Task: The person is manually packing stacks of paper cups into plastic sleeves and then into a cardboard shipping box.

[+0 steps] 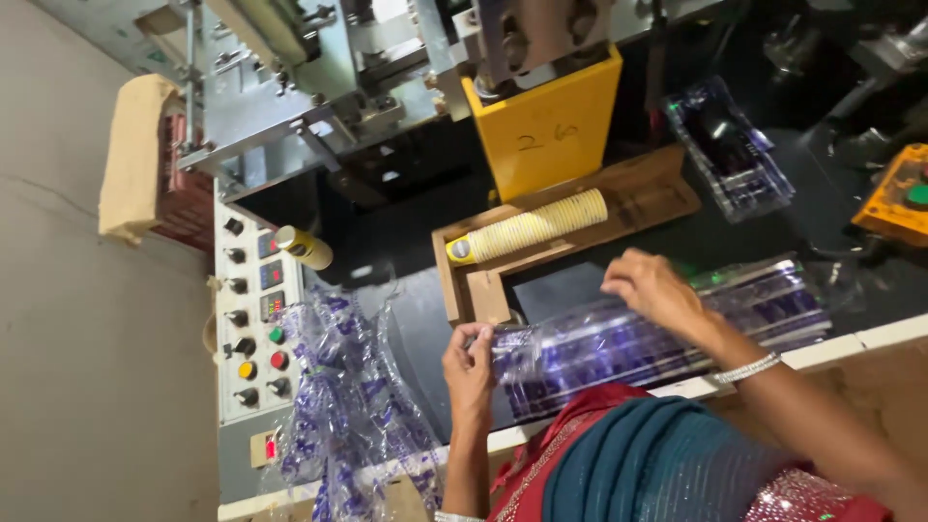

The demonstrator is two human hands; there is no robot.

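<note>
My left hand (471, 367) grips one end of a long clear plastic sleeve (619, 343) with blue print, which lies across the bench. On the middle of that same sleeve rests my right hand (655, 290), fingers curled over its top, a bracelet at the wrist. Behind the hands, a stack of pale yellow paper cups (534, 230) lies on its side in a wooden tray (638, 198).
A yellow machine block (546, 135) stands above the tray. A control panel (251, 319) with knobs and coloured buttons is at left, with a bundle of printed plastic sleeves (353, 406) hanging beside it. Another printed plastic pack (730, 150) and an orange button box (899, 198) are at right.
</note>
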